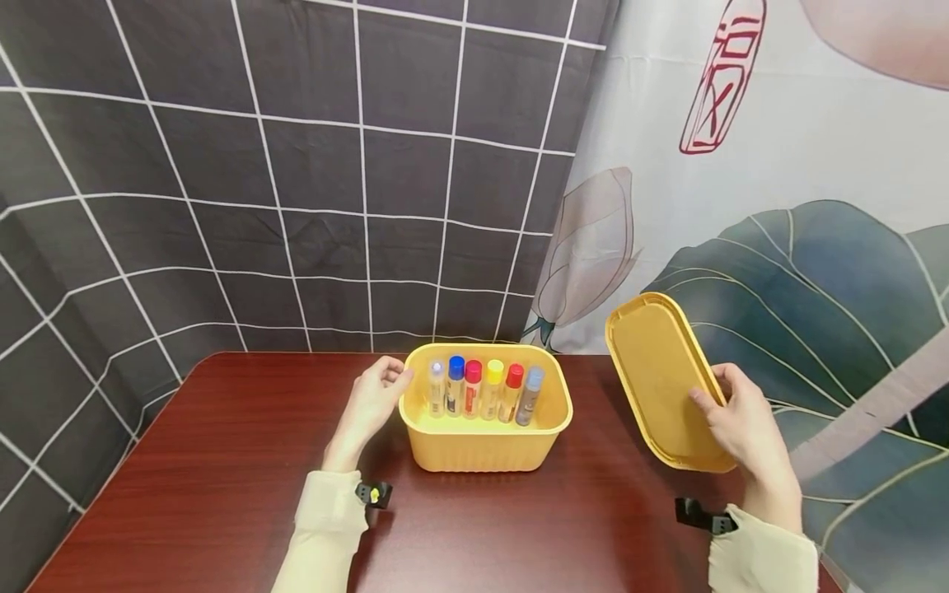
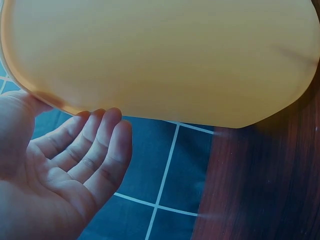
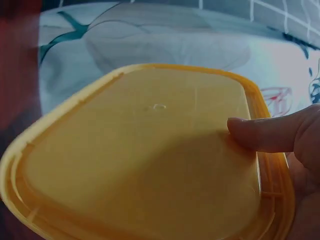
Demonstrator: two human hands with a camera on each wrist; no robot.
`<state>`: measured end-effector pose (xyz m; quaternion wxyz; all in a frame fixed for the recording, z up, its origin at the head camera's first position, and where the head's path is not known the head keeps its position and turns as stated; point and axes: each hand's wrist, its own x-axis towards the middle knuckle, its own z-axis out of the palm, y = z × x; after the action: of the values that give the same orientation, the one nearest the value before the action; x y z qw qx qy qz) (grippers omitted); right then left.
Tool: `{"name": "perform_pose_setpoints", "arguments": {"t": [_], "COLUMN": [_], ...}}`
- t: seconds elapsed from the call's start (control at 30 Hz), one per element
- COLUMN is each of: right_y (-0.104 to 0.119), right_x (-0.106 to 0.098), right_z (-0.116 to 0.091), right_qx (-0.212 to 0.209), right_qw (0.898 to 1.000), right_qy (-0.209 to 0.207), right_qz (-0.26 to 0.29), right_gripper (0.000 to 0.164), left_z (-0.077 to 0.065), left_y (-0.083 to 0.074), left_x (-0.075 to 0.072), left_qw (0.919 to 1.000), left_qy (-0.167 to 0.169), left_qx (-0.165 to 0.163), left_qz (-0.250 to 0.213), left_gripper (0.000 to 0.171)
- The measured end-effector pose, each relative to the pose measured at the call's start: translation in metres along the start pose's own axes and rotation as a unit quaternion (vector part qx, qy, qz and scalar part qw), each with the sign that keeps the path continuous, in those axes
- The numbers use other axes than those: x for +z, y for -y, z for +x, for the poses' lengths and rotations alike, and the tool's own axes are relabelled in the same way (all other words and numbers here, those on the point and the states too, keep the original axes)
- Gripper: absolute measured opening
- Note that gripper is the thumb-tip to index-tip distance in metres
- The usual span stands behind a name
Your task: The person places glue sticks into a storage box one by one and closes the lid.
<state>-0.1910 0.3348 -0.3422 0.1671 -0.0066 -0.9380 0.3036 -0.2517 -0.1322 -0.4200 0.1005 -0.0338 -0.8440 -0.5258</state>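
Note:
A yellow plastic box (image 1: 482,449) stands on the table without its cover on. Inside it, several slim tubes with coloured caps (image 1: 491,391) stand upright in a row; their kind is too small to tell. My left hand (image 1: 373,401) holds the box's left rim between thumb and fingers, and the left wrist view shows its fingertips (image 2: 115,117) against the box wall (image 2: 165,65). Off to the right, my right hand (image 1: 749,424) grips a yellow lid (image 1: 660,371) by its right edge, raised and tilted. In the right wrist view the thumb (image 3: 260,134) presses on the lid's face.
The dark red wooden table (image 1: 222,461) extends under and around the box. Behind it hangs a dark grey cloth with white grid lines (image 1: 311,181). A pale curtain with leaf and flower prints (image 1: 652,189) hangs at the right, close to the lid.

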Motion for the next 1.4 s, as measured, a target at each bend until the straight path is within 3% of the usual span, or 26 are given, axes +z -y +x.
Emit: {"name": "perform_pose_setpoints", "arguments": {"t": [0.3,0.63,0.9,1.07,1.4], "right_y": [0.035,0.065,0.087,0.099,0.114], "right_x": [0.009,0.032,0.054,0.070,0.091], "right_z": [-0.010,-0.012,-0.008,-0.008,-0.008], "right_qx": [-0.048,-0.107,-0.208,-0.281,-0.344], "right_qw": [0.996,0.984,0.961,0.942,0.924], "right_qy": [-0.077,-0.138,-0.179,-0.178,-0.161], "right_qz": [-0.021,0.019,0.040,0.044,0.044], "right_gripper": [0.025,0.026,0.027,0.030,0.028], "left_z": [-0.001,0.000,0.000,-0.001,-0.002], "left_y": [0.002,0.002,0.000,-0.001,-0.007], "left_x": [0.000,0.002,0.002,0.000,-0.003], "left_qw": [1.0000,1.0000,1.0000,1.0000,0.9997], "left_qy": [0.005,0.004,0.001,-0.002,-0.009], "left_qx": [-0.003,-0.003,-0.001,0.001,0.007], "left_qz": [0.001,0.004,-0.002,0.001,0.024], "left_gripper": [0.025,0.026,0.026,0.026,0.024]}}
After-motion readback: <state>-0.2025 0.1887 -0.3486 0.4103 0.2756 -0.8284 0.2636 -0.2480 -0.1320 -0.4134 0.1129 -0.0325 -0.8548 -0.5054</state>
